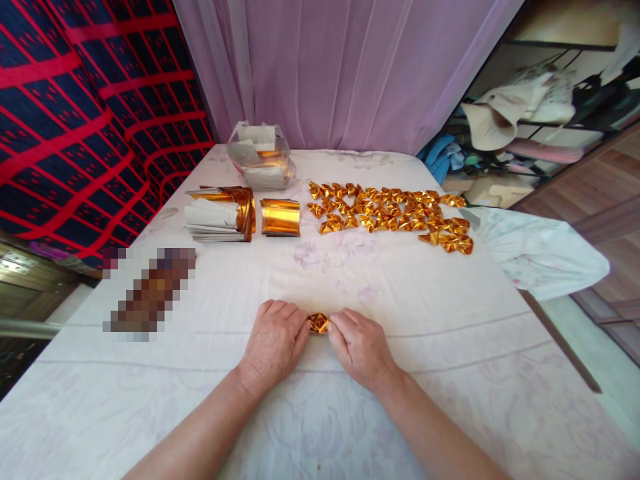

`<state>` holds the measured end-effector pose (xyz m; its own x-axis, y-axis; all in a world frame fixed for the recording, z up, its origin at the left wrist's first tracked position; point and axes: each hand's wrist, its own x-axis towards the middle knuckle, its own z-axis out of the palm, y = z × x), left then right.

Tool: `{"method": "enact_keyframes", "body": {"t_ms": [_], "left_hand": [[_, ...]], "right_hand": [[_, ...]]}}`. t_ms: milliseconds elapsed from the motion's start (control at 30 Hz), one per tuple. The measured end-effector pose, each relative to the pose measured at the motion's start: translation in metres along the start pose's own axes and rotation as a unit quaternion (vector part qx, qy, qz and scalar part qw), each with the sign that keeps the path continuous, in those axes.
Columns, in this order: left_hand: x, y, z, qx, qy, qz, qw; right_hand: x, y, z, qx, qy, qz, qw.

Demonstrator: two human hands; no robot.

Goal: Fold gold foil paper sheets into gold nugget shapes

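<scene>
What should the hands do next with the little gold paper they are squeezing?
Probably press the last crease flat. Both the left hand and right hand pinch one gold paper piece on the white cloth, and it already looks crumpled into shape like the folded gold pieces laid out farther back.

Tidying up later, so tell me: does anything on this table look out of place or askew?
Nothing stands out. Both hands, left hand and right hand, pinch one gold paper piece; the folded gold pieces lie grouped together.
</scene>
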<state>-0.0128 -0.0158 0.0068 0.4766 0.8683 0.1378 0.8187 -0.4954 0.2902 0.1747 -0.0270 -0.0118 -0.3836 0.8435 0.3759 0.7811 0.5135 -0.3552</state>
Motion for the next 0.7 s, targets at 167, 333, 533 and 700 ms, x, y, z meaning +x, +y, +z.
{"method": "enact_keyframes", "body": {"t_ms": [167, 333, 533, 700], "left_hand": [[-0.0006, 0.0001, -0.0003, -0.005, 0.003, 0.007, 1.000], [0.0000, 0.0002, -0.0025, -0.021, 0.001, -0.010, 1.000], [-0.0002, 0.0016, -0.0037, -0.030, 0.013, -0.031, 0.999], [-0.0005, 0.0023, -0.0029, -0.026, 0.032, -0.026, 0.999]], "right_hand": [[0.0007, -0.0042, 0.0001, -0.008, 0.013, -0.010, 1.000], [0.0006, -0.0042, -0.0031, -0.010, 0.020, 0.002, 1.000], [0.0005, -0.0020, -0.0064, -0.003, 0.014, 0.024, 1.000], [0.0017, -0.0011, -0.0069, -0.038, 0.014, 0.019, 0.999]]}}
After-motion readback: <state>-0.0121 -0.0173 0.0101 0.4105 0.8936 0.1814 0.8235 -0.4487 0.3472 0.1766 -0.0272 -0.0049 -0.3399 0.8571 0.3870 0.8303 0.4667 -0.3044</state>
